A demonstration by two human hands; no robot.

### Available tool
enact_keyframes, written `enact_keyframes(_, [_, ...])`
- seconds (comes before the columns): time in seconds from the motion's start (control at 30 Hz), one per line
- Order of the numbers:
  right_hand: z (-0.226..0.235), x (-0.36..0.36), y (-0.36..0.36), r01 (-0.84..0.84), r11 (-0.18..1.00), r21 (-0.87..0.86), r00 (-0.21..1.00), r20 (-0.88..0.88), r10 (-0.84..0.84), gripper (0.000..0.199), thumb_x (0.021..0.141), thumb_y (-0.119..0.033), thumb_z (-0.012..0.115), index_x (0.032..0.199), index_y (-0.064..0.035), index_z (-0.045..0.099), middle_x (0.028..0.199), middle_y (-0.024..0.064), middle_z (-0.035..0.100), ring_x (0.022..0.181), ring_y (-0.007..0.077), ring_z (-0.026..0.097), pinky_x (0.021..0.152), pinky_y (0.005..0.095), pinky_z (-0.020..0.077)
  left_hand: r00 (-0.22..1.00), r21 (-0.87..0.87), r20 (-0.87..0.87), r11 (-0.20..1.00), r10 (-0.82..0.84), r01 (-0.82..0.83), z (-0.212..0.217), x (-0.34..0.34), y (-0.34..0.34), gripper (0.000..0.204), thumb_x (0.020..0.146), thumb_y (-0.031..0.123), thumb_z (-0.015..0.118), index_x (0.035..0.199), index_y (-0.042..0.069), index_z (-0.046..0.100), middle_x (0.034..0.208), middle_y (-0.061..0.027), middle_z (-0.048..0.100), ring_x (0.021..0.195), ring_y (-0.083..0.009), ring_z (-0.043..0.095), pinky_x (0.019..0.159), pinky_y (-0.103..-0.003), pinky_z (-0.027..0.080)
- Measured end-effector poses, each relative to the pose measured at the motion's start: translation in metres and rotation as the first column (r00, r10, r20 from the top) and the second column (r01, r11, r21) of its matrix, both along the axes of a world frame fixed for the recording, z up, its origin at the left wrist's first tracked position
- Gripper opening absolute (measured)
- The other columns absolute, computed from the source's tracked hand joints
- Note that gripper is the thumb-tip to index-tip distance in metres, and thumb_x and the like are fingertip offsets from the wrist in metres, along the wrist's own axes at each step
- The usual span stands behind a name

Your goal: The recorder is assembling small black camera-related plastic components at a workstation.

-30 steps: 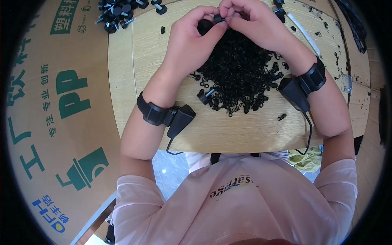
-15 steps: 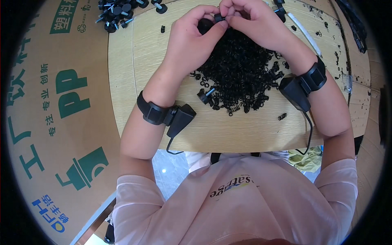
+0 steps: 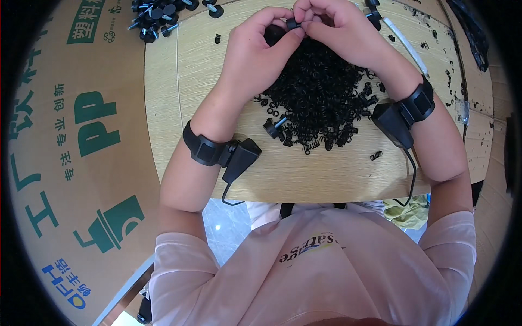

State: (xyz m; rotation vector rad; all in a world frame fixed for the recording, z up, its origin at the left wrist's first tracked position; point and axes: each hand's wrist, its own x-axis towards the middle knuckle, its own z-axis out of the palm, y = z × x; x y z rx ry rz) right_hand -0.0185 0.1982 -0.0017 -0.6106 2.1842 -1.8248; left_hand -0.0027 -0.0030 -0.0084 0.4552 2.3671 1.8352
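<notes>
My left hand (image 3: 251, 54) and my right hand (image 3: 348, 33) meet at the far side of the table. Between their closed fingertips sits a small black round part (image 3: 292, 24). A black rounded knob (image 3: 273, 35) shows inside the curl of my left hand; whether it is gripped or lies behind, I cannot tell. Below both hands spreads a heap of small black coil springs (image 3: 321, 103). At the heap's near left edge a black knob with a metal screw stem (image 3: 274, 127) lies on its side.
More black screw knobs (image 3: 157, 16) are piled at the far left of the wooden table (image 3: 217, 174). A white strip (image 3: 405, 46) lies on the right, beside scattered black bits. One stray spring (image 3: 376, 155) rests near the front. A printed cardboard sheet (image 3: 109, 179) stands along the left.
</notes>
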Motion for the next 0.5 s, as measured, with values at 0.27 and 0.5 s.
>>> enact_keyframes(0.27, [-0.0001, -0.0007, 0.0007, 0.002, 1.0, 0.026, 0.999, -0.043, -0.001, 0.01, 0.092, 0.003, 0.059, 0.097, -0.0051, 0.062, 0.076, -0.0072, 0.052, 0.07, 0.0027, 0.046, 0.061, 0.0204, 0.0384, 1.0, -0.021, 0.003, 1.0, -0.001, 0.001, 0.002, 0.0006, -0.0001, 0.031, 0.094, 0.009, 0.072, 0.124, 0.003, 0.067, 0.096, 0.0003, 0.068, 0.071, -0.0041, 0.057, 0.059, -0.019, 0.046])
enact_keyframes(0.5, [-0.0023, -0.0002, 0.0006, 0.029, 1.0, -0.006, 0.999, -0.041, -0.03, 0.009, 0.094, 0.001, 0.061, 0.1, -0.0048, 0.063, 0.079, -0.0074, 0.054, 0.07, 0.0019, 0.047, 0.062, 0.0194, 0.0399, 1.0, 0.014, -0.025, 1.0, 0.005, -0.005, -0.0018, -0.0021, -0.0004, 0.031, 0.095, 0.01, 0.072, 0.125, 0.003, 0.066, 0.098, -0.0011, 0.069, 0.074, -0.0046, 0.059, 0.059, -0.019, 0.047])
